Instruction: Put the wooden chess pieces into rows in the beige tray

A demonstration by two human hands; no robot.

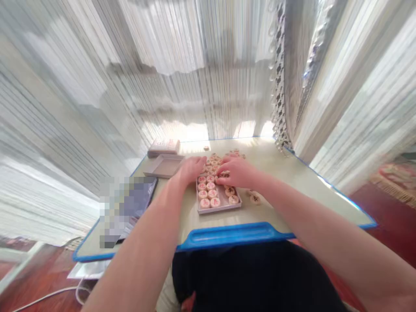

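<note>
A shallow grey tray [224, 207] lies in the middle of a small table and holds rows of round wooden chess pieces [208, 194] with red and black characters. My left hand [191, 169] rests at the tray's far left corner, fingers curled down onto the pieces. My right hand [235, 171] lies over the tray's far right part, fingers bent and pressed on pieces there. More loose pieces [214, 159] are piled just beyond both hands. Two single pieces [255, 198] sit on the table right of the tray.
The table [292, 173] is pale with a blue rim and a blue handle at the near edge. An empty grey box lid [164, 165] and a closed box [164, 147] stand at the far left. A blurred dark flat object [130, 203] lies left. Curtains surround the table.
</note>
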